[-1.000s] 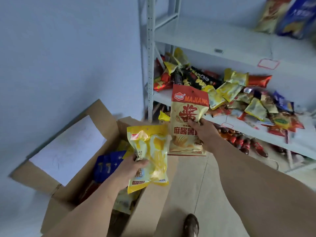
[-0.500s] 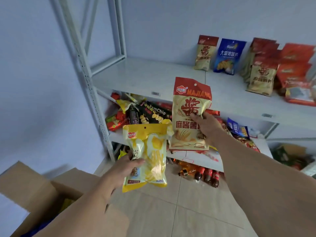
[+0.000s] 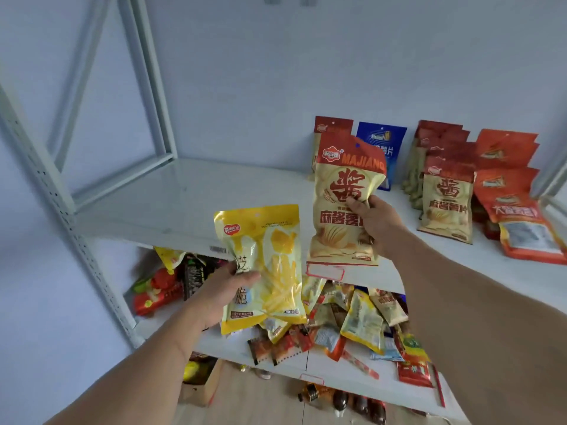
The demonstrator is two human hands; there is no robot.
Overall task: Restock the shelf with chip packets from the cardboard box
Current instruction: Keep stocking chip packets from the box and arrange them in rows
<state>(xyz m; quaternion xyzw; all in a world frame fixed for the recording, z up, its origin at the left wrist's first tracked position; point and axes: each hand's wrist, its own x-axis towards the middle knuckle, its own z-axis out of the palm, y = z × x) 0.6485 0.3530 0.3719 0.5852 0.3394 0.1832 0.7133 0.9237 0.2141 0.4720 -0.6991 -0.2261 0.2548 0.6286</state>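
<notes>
The right hand (image 3: 372, 220) grips a red packet (image 3: 346, 199) upright over the shelf (image 3: 171, 204), near the standing row (image 3: 445, 185), likely to add it there. The left hand (image 3: 227, 291) clasps a yellow packet (image 3: 264, 265) below the shelf's front edge, seemingly waiting its turn.

Packet rows (image 3: 446, 191) on upper shelf (image 3: 184, 194), right end; loose snack heap (image 3: 346, 323) on shelf below.
</notes>
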